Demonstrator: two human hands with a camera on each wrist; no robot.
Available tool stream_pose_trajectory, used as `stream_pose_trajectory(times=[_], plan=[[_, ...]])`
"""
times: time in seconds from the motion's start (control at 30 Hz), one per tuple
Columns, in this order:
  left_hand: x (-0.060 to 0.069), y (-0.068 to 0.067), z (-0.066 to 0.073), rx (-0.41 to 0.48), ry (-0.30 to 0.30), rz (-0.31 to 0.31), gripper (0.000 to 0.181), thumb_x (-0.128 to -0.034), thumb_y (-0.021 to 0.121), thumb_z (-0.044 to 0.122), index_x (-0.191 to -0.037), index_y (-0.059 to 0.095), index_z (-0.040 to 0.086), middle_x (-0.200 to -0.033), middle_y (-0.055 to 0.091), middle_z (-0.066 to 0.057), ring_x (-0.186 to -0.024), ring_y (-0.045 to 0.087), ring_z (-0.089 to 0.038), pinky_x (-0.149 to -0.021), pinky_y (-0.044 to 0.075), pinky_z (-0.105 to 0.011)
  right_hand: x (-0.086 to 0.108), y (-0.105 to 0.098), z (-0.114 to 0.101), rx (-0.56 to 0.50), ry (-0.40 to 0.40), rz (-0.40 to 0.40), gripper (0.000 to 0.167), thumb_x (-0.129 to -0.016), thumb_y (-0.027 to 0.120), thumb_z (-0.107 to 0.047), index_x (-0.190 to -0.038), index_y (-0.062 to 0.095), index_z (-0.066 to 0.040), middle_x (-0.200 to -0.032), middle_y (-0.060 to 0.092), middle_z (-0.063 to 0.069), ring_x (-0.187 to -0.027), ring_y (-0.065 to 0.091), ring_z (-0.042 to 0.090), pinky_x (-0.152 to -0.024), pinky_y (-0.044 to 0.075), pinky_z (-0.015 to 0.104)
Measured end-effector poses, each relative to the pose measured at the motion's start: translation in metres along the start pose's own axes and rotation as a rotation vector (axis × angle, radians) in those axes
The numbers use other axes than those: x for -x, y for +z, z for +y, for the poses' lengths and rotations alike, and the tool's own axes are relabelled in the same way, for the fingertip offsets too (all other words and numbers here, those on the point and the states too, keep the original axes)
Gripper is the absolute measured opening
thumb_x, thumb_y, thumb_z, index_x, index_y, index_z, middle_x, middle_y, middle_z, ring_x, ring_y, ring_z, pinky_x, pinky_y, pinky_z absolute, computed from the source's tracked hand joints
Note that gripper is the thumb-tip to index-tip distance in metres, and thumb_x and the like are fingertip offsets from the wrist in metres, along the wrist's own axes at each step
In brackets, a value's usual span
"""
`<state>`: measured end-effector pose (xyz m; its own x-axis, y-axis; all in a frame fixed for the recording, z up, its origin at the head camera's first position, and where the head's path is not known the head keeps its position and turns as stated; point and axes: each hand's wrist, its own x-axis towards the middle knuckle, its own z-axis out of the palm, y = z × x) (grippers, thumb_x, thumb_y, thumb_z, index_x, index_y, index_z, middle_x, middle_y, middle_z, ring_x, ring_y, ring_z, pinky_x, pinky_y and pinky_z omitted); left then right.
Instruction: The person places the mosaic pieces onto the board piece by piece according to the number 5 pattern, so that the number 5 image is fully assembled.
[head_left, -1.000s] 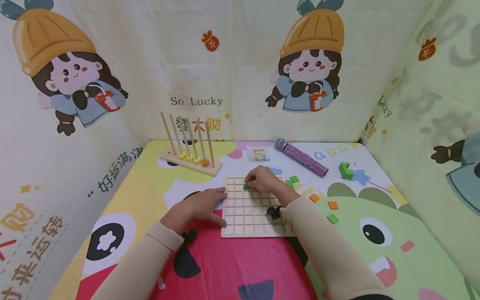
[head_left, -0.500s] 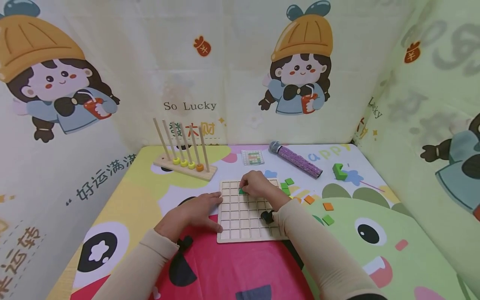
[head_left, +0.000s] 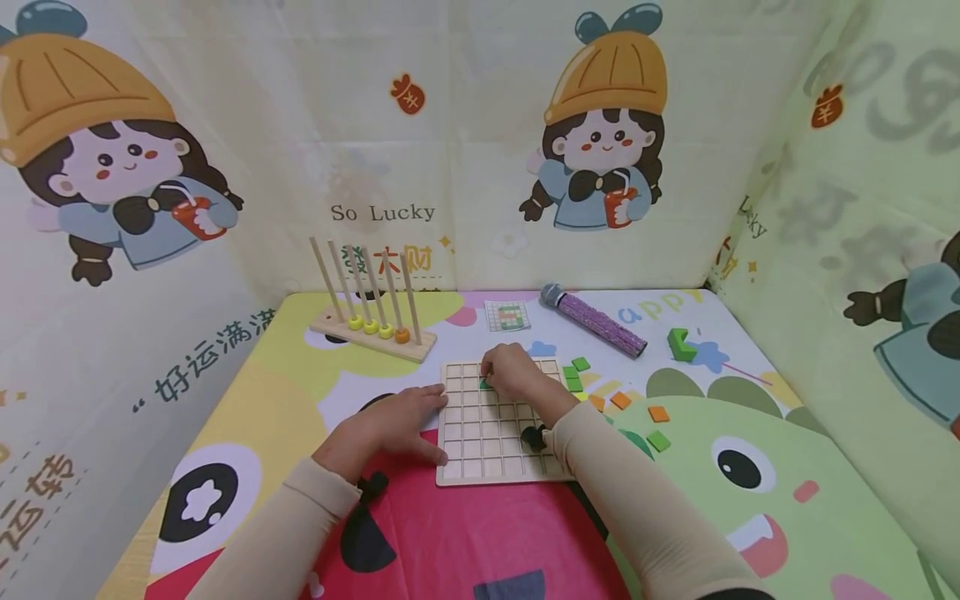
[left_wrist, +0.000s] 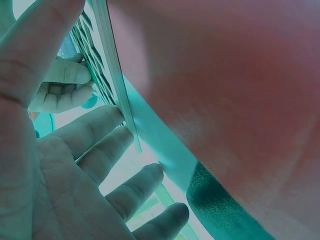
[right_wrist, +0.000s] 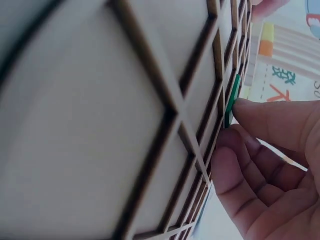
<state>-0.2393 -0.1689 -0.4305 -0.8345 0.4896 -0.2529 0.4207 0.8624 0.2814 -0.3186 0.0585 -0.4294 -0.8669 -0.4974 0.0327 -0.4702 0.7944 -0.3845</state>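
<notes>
1. Head view: a gridded wooden board [head_left: 480, 467] lies flat on the counter [head_left: 420, 542], between the two hands. The left hand [head_left: 392, 427] rests along the board's left edge, fingers extended and its grip loose, holding nothing. The right hand [head_left: 517, 375] reaches over the far part of the board, fingers bent, with a green tile [head_left: 485, 385] just showing beneath them. Green tiles [head_left: 573, 379] and orange tiles [head_left: 620, 401] lie by and beyond the right edge (the sleeve covers part of that area). Farther back stand a peg rack [head_left: 373, 335] with beads, a pattern card [head_left: 507, 316], a purple microphone [head_left: 596, 321] and a green block [head_left: 681, 344].

2. Left wrist view: the left fingers are spread, two of the tips meeting the board's edge.

3. Right wrist view: the right grip pinches the green tile between thumb and fingertips, tilted against the grid; whether it sits fully inside a square I cannot tell.
</notes>
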Motion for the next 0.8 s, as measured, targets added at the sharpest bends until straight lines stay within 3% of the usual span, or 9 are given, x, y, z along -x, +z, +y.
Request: stream_pose_trajectory(times=[0.13,0.37,0.8], plan=[[0.000,-0.001,0.001,-0.013,0.001,-0.007,0.099,-0.0777,0.086,0.053,-0.156,0.046,0.007,-0.166,0.038,-0.010,-0.152,0.037,-0.034,-0.118,0.043,-0.049,0.007,-0.004,0.002,-0.022,-0.013,0.014,0.012,-0.094,0.071,-0.004,-0.102,0.079,-0.007,-0.101,0.078,0.007,-0.102,0.070,0.027,-0.094,0.056,0.042],[0.002,-0.003,0.002,-0.006,0.005,-0.018,0.099,-0.0787,0.086,0.052,-0.156,0.045,0.005,-0.167,0.036,-0.012,-0.153,0.035,-0.035,-0.118,0.043,-0.050,0.027,-0.013,0.017,-0.201,0.005,-0.048,0.023,-0.098,0.068,-0.014,-0.119,0.076,-0.006,-0.115,0.077,0.009,-0.111,0.070,0.027,-0.096,0.056,0.042],[0.001,-0.005,0.004,-0.018,-0.007,-0.031,0.101,-0.0779,0.086,0.053,-0.156,0.045,0.005,-0.166,0.036,-0.013,-0.153,0.035,-0.035,-0.117,0.043,-0.050,0.073,-0.038,0.053,-0.280,0.073,-0.061,0.034,-0.100,0.070,-0.025,-0.128,0.071,-0.006,-0.115,0.074,0.006,-0.107,0.067,0.024,-0.091,0.056,0.043]])
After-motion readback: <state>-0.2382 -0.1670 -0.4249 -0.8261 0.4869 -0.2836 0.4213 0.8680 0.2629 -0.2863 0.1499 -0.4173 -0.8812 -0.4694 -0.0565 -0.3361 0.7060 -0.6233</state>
